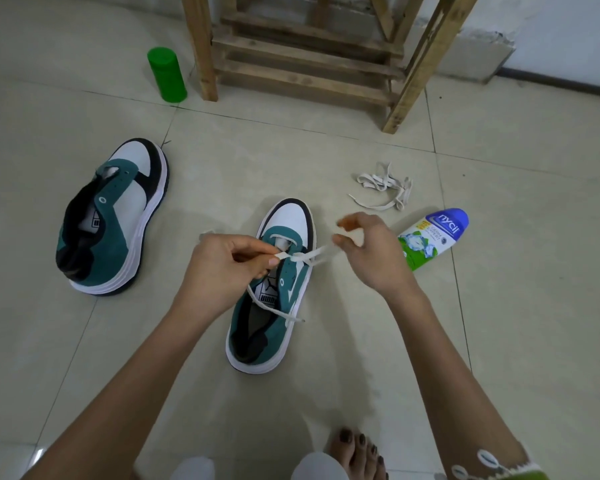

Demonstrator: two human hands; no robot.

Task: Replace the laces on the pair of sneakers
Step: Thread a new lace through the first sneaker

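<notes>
Here the white lace [303, 258] crosses the front eyelets of the near teal sneaker [274, 327], which lies on the floor with its toe pointing away from the person. The left hand [222, 268] pinches one end just above the tongue. The other end runs rightward to the blurred, loosely curled right hand [368, 251]; I cannot tell if it grips.

— Is either shoe laced yet?
— Only partly. The centre sneaker [274, 299], teal with a white toe and black trim, stands on its sole mid-frame, toe toward the top. A white lace [303, 257] crosses the eyelets nearest the toe, and one end trails down over the tongue.
— And its mate?
— The left sneaker [115, 216] stands upright at the left of the frame, same colours, eyelets bare.
— Any other lace?
— A loose lace [383, 188], off-white, lies tangled right of centre, apart from both shoes.
</notes>
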